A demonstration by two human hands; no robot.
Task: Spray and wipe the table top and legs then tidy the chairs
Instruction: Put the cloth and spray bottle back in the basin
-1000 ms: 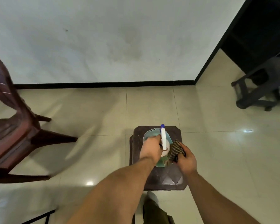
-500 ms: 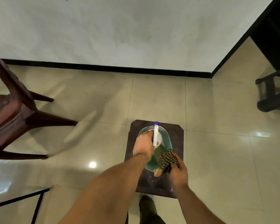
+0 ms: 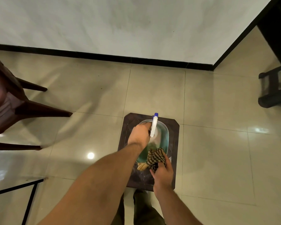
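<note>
A small dark stool (image 3: 173, 127) stands on the tiled floor below me. On it lies a teal oval tray (image 3: 163, 135). My left hand (image 3: 140, 133) grips a spray bottle (image 3: 154, 126) with a white head and blue nozzle, held over the tray. My right hand (image 3: 162, 172) holds a checked brown cloth (image 3: 156, 157) at the tray's near end. A dark red plastic chair (image 3: 5, 101) stands at the left. The corner of a glass table with a black frame (image 3: 29, 184) shows at the lower left.
A dark stool or chair (image 3: 274, 90) stands at the right edge. A white wall with a black skirting (image 3: 104, 57) runs behind. My legs (image 3: 141, 208) are just below the small stool.
The view has shifted slightly; my right hand with the cloth moved down from beside the spray bottle to the tray's near end. My left hand stays on the bottle.
</note>
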